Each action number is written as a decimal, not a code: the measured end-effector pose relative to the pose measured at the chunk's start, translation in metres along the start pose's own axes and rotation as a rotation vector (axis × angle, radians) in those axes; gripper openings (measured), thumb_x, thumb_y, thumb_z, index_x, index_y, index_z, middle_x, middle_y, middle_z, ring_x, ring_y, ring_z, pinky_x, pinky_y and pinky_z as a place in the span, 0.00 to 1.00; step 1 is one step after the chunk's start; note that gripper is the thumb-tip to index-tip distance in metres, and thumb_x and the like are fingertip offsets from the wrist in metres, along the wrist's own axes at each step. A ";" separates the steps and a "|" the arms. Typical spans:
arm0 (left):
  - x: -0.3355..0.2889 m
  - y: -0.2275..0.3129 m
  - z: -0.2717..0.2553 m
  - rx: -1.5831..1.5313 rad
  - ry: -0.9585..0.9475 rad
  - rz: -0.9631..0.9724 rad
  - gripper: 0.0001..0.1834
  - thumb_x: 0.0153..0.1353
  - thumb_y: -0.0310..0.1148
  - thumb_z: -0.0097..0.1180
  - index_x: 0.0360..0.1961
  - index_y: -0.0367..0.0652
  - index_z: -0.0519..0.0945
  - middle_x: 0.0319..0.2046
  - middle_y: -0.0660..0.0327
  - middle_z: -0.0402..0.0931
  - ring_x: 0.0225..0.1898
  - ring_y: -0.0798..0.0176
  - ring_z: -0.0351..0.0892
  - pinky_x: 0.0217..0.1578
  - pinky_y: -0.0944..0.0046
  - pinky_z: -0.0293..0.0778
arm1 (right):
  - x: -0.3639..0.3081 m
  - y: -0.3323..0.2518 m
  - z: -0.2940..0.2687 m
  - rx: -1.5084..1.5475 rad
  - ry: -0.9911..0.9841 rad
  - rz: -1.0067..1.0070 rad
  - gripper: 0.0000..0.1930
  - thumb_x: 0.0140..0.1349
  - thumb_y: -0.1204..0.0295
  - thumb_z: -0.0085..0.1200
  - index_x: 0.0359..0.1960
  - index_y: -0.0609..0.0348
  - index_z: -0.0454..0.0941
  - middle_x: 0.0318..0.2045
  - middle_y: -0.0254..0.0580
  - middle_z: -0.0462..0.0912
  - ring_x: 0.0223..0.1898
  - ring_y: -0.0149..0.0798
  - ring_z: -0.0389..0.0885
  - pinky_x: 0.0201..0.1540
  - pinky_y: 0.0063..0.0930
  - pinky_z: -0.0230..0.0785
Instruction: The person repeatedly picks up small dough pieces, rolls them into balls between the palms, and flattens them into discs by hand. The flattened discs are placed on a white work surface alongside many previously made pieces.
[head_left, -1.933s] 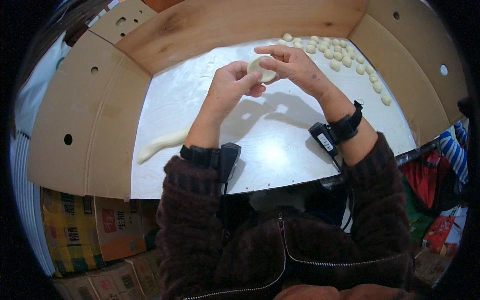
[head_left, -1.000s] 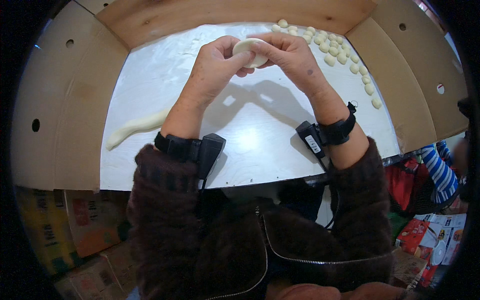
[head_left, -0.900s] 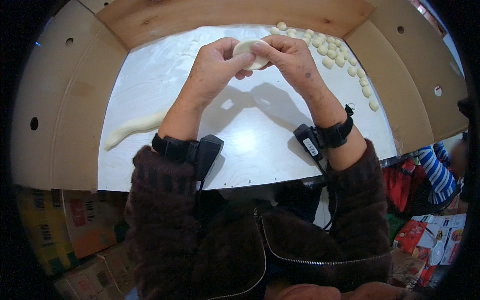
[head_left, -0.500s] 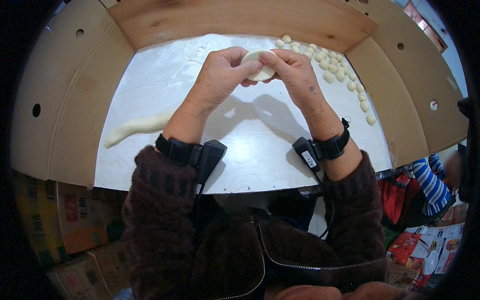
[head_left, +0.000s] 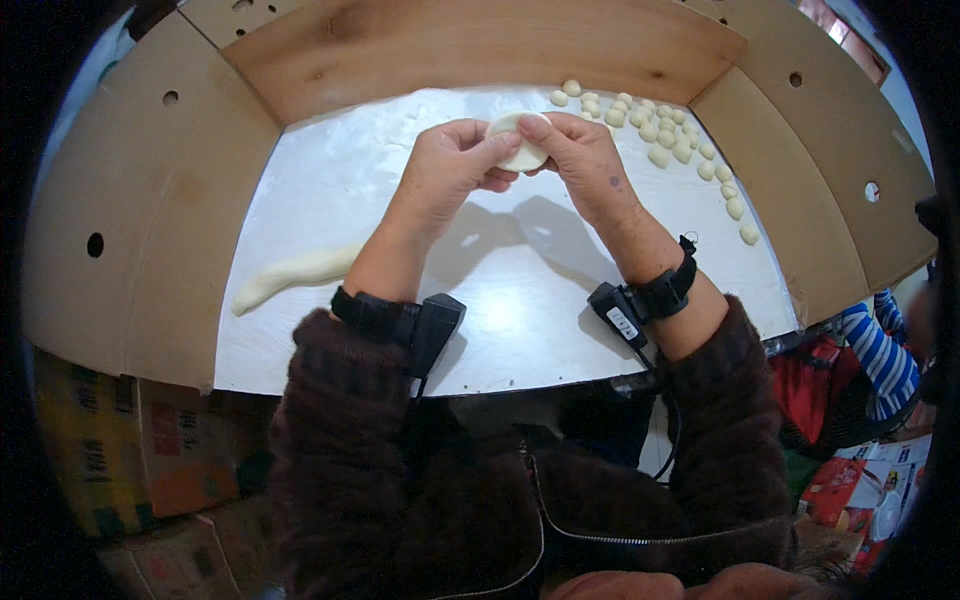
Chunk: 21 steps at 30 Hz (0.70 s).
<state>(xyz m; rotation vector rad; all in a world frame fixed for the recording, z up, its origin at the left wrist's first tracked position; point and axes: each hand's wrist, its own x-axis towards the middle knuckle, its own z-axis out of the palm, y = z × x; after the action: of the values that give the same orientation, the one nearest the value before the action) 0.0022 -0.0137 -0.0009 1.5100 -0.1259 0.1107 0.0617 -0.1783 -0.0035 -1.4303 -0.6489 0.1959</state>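
Above the far middle of the white board (head_left: 520, 340), a round, flat disc of pale dough (head_left: 527, 158) is held between both hands. My left hand (head_left: 446, 165) pinches its left side, thumb on the face and fingers behind. The right side is gripped by my right hand (head_left: 585, 160), its thumb pressed on the upper face. Several small dough balls (head_left: 666, 138) lie in loose rows to the right of my right hand. At the left, partly behind my left forearm, rests a long roll of dough (head_left: 290, 275).
A wooden panel (head_left: 480, 50) walls the far side. Cardboard flaps (head_left: 150, 210) (head_left: 815, 170) stand at both sides. White flour (head_left: 375, 130) dusts the far left of the board. Cartons (head_left: 180, 440) are stacked at lower left; a person in a striped sleeve (head_left: 880, 360) is at the right.
The whole view has shifted slightly, so the board sits a little lower and to the right. Both hands keep hold of the dough disc, its face tilted a little differently.
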 end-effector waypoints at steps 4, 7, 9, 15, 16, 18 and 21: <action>-0.002 0.001 0.001 -0.054 -0.004 -0.002 0.15 0.59 0.39 0.62 0.37 0.37 0.79 0.30 0.61 0.79 0.28 0.71 0.78 0.31 0.71 0.76 | 0.000 0.000 0.005 0.116 0.055 0.046 0.17 0.63 0.59 0.56 0.41 0.63 0.83 0.33 0.38 0.83 0.34 0.29 0.78 0.34 0.21 0.72; -0.002 0.001 -0.001 0.022 -0.010 -0.003 0.15 0.59 0.39 0.63 0.36 0.37 0.79 0.29 0.62 0.78 0.28 0.71 0.78 0.30 0.71 0.75 | -0.001 0.001 0.004 0.021 0.011 0.022 0.17 0.63 0.59 0.56 0.41 0.63 0.83 0.33 0.37 0.82 0.35 0.28 0.77 0.36 0.22 0.70; -0.001 0.000 -0.002 0.035 -0.051 -0.023 0.14 0.59 0.38 0.62 0.35 0.38 0.79 0.29 0.62 0.78 0.28 0.71 0.78 0.30 0.71 0.75 | -0.001 0.003 0.002 -0.049 -0.010 -0.010 0.18 0.62 0.58 0.56 0.41 0.62 0.83 0.33 0.36 0.82 0.36 0.28 0.77 0.37 0.22 0.69; -0.002 -0.003 -0.005 0.024 -0.077 -0.006 0.13 0.59 0.39 0.62 0.36 0.39 0.78 0.28 0.63 0.77 0.27 0.72 0.77 0.29 0.72 0.73 | 0.001 0.005 -0.003 0.038 -0.046 0.073 0.19 0.65 0.58 0.54 0.44 0.63 0.81 0.36 0.37 0.82 0.37 0.28 0.77 0.44 0.23 0.69; -0.002 -0.003 -0.007 0.008 -0.084 0.003 0.14 0.59 0.39 0.62 0.36 0.39 0.78 0.28 0.63 0.77 0.28 0.72 0.77 0.29 0.72 0.73 | 0.001 0.004 -0.003 0.081 -0.048 0.099 0.18 0.65 0.58 0.53 0.43 0.63 0.81 0.35 0.37 0.82 0.37 0.28 0.77 0.44 0.23 0.69; -0.002 -0.003 -0.008 0.007 -0.081 0.002 0.14 0.59 0.39 0.61 0.35 0.39 0.78 0.29 0.62 0.77 0.28 0.72 0.76 0.28 0.72 0.72 | 0.002 0.002 -0.003 0.094 -0.069 0.099 0.19 0.66 0.57 0.52 0.42 0.63 0.81 0.35 0.37 0.82 0.37 0.28 0.77 0.44 0.23 0.69; 0.000 -0.004 -0.008 0.024 -0.065 0.030 0.14 0.61 0.40 0.60 0.36 0.38 0.77 0.30 0.61 0.77 0.29 0.70 0.77 0.29 0.71 0.74 | 0.001 -0.002 -0.005 -0.017 -0.090 0.028 0.21 0.67 0.56 0.50 0.44 0.64 0.80 0.37 0.39 0.81 0.39 0.30 0.78 0.45 0.24 0.71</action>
<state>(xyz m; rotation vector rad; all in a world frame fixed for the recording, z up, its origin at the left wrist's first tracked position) 0.0025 -0.0064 -0.0053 1.5361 -0.2002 0.0869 0.0647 -0.1821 -0.0017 -1.4539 -0.7056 0.2781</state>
